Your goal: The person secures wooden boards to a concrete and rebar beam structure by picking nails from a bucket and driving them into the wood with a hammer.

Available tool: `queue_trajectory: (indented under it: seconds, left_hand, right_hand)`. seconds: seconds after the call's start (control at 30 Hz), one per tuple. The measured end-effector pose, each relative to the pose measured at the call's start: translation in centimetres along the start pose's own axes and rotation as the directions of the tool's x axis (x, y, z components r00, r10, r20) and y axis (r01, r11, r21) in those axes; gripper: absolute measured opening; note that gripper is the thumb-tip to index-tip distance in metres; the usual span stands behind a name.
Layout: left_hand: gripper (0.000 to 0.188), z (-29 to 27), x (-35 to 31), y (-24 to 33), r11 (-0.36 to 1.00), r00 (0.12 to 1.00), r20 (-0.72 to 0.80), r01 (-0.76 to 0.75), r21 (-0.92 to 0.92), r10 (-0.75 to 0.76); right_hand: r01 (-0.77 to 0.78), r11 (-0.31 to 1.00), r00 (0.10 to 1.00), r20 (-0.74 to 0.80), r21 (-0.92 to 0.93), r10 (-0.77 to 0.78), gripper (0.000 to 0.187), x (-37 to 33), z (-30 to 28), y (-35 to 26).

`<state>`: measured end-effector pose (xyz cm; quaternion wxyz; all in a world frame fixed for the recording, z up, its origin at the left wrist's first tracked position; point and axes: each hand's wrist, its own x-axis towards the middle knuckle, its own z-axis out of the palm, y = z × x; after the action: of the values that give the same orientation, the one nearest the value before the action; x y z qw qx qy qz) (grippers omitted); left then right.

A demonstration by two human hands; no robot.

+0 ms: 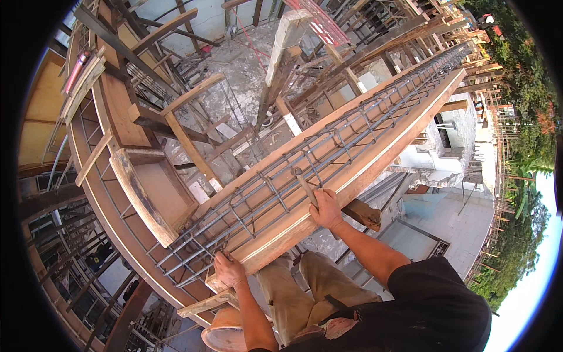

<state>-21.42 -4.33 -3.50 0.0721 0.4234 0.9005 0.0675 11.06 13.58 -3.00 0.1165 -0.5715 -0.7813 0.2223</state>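
Observation:
My right hand is closed round the wooden handle of a hammer, whose small dark head points away over the steel bars. Under it, a long rebar cage lies inside a wooden beam form running from near left to far right. My left hand is at the near end of the form, beside the bar ends. Its fingers are pressed together by the board's edge, and what they pinch is too small to make out.
A curved form with more bars crosses at left. An orange bucket stands below my left forearm. A dark timber end juts out beside my right wrist. Props and loose boards lie on the lower floor; trees stand at right.

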Motion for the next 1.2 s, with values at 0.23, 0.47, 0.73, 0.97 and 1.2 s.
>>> queue_trajectory:
  seconds: [0.23,0.47,0.73,0.97,1.2]
  left_hand:
    - [0.019,0.1,0.1,0.8,0.998,0.997,0.053,0.058,0.004,-0.058]
    - [0.023,-0.1,0.0,0.9,0.997,0.994,0.074,0.072,0.029,-0.074]
    - [0.023,-0.6,0.4,1.2,0.999,0.994,0.106,0.037,0.024,-0.039]
    - [0.027,-3.1,1.7,-0.8,1.0,0.99,0.137,-0.016,0.017,0.014]
    - [0.028,-15.1,-3.5,-0.4,0.899,0.697,0.592,-0.189,-0.394,0.406]
  right_hand:
    - [-0.053,0.997,0.998,0.047,0.05,0.05,0.044,0.5,-1.2,-0.3]
    - [-0.079,0.996,0.995,0.058,0.038,0.076,0.046,0.1,-1.2,-0.3]
    - [-0.092,0.995,0.995,0.051,0.048,0.089,0.046,0.0,-1.8,-0.4]
    - [-0.075,0.985,0.996,0.054,0.158,0.067,0.045,1.1,-0.8,-1.2]
    - [-0.131,0.936,0.991,0.078,0.327,0.111,0.034,-2.3,-4.3,-0.5]
